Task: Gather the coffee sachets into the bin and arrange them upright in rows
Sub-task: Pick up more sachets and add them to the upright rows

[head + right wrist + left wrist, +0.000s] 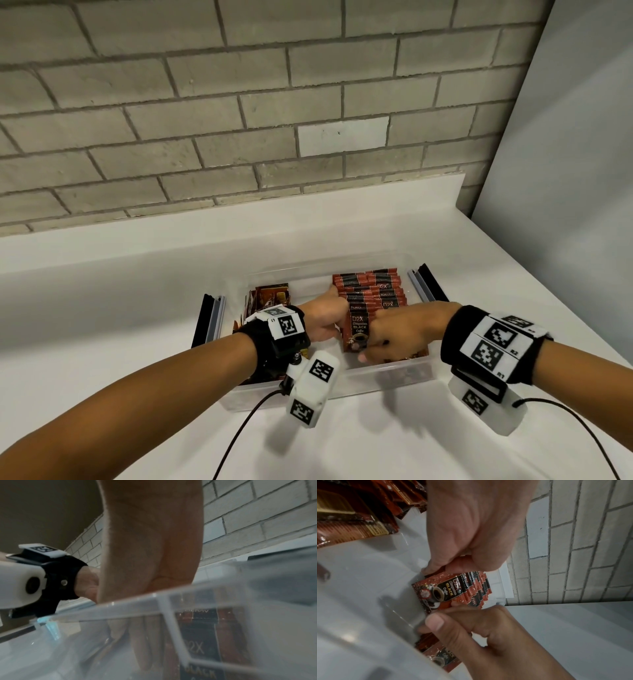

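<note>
Reaching into the clear plastic bin (pixel 387 371), both hands meet at a row of red-and-black foil coffee sachets (pixel 371 291) standing upright. The left hand (pixel 325 317) curls its fingers over the row's left edge, gripping it. The right hand (pixel 399 330) pinches the front sachet (pixel 359 334) from the right. Left of the fingers lies a cluster of brown-and-gold sachets (pixel 270 296).
</note>
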Demonstrator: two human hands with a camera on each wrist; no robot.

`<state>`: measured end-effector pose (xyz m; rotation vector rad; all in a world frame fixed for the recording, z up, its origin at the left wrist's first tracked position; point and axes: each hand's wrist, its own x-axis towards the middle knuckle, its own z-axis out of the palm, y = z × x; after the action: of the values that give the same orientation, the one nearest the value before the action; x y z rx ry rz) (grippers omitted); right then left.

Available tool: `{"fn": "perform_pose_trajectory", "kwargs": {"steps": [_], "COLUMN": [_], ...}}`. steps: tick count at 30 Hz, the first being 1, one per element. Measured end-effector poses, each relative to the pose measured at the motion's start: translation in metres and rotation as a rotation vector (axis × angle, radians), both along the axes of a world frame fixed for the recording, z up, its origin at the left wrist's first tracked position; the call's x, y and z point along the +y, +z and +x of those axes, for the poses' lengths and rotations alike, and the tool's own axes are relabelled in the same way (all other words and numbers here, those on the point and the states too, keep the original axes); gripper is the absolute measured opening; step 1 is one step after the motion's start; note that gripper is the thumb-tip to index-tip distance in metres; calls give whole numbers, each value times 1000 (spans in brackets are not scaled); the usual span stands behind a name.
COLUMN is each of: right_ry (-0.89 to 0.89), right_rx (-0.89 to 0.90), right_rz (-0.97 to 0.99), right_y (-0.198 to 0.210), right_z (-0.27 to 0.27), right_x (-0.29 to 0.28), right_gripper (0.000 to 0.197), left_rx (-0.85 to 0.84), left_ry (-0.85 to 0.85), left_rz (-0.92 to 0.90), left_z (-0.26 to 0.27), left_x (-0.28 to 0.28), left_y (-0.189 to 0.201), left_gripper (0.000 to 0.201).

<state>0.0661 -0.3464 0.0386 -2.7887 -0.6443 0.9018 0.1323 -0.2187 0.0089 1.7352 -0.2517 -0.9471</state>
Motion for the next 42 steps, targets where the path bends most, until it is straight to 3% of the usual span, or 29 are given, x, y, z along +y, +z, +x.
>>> {"fn": "perform_pose_trajectory", "kwargs": {"steps": [5,13,20,23,27,29,31,33,36,38,42], "right_ry": [-19,29,110,118,118,128,132,109,42,-14,-248], "right_rx": [-55,-98,-108,-94,-93,-113,-122,-105,-68,-56,53], "right_rz": [87,24,-77,-121,-117,-103,-89,-37,111,182,295], "right_y": [-4,-8,-6,-5,-5,-6,-7,-9,-7,-4,2], "right_z": [5,7,4,4,4,4,4,5,7,13,31], "right_x": [-6,-2,0,0,0,-1,-2,-4,-3,3,32], "right_gripper": [39,26,26,27,28,27,26,24,24,20,27], "left_rx": [31,92,141,137,220,237,171,111,-108,-85,-248], "left_ry": [-15,61,57,-26,-112,-125,-172,-211,-241,-189,-289], "left_rz": [46,80,123,137,139,179,235,282,343,327,413], "left_z": [4,3,3,0,0,4,-8,-7,7,16,25], "left_x": [-2,6,10,11,6,3,12,24,47,63,100], "left_y": [-4,3,4,3,-8,-17,10,25,41,53,80], "left_gripper": [39,38,40,48,31,43,26,34,34,27,40]}}
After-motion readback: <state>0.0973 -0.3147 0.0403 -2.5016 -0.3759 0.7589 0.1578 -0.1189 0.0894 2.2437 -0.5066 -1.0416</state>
